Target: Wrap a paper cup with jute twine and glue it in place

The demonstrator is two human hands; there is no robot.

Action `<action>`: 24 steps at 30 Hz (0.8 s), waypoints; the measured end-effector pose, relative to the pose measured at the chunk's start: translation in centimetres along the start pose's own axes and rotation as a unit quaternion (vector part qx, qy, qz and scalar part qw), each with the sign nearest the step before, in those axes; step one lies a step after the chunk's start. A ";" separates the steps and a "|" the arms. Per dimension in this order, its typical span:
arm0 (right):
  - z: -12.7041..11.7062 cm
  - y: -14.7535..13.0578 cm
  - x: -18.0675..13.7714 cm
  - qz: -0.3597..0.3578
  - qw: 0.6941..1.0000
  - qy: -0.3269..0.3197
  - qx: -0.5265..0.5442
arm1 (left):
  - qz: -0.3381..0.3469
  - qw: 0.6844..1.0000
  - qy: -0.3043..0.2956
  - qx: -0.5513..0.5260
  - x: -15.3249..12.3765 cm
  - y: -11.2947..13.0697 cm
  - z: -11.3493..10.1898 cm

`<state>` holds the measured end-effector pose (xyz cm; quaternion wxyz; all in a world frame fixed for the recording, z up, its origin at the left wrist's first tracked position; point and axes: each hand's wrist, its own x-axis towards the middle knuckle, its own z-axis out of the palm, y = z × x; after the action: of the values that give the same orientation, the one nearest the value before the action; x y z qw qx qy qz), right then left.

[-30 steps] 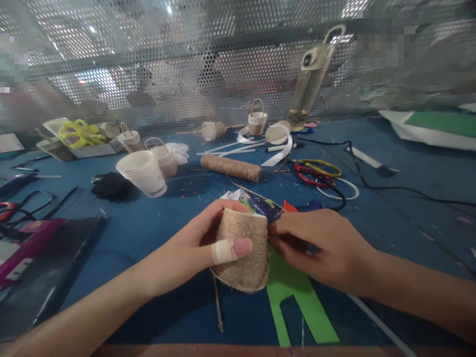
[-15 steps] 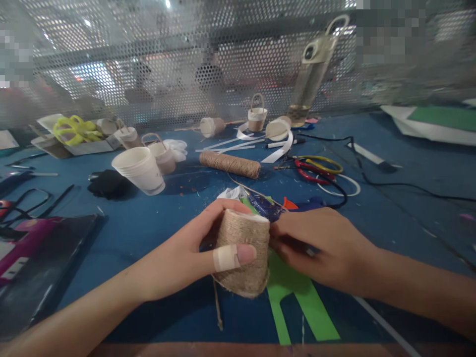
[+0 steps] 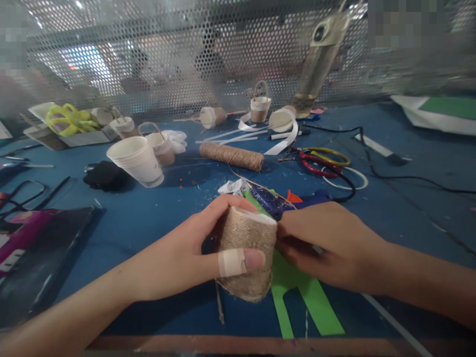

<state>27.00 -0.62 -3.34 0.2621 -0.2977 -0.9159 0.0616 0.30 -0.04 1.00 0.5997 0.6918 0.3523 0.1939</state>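
Clasping the twine-wrapped cup at lower centre, the left hand steadies it, the right hand touching its side with curled fingers, hold unclear; slack pressure could loosen the twine.

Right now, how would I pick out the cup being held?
On the blue table, look nearest the front edge, between the left hand and right hand. The cup there is wrapped all over in brown twine, unlike the plain white cups farther back.

Head camera — close, forward and downward
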 end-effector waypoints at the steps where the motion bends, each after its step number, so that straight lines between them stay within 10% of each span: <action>1: 0.0 0.0 -0.1 -0.005 1.000 -0.004 -0.004 | 0.004 1.000 -0.002 0.015 -0.1 0.1 0.0; 24: -0.4 -0.6 -0.1 -0.019 0.999 -0.019 -0.030 | -0.009 0.998 -0.008 0.062 -0.4 0.7 -0.1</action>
<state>26.97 -1.16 -2.91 0.2368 -0.2866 -0.9277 0.0342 0.15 -0.23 1.72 0.5600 0.7259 0.3653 0.1611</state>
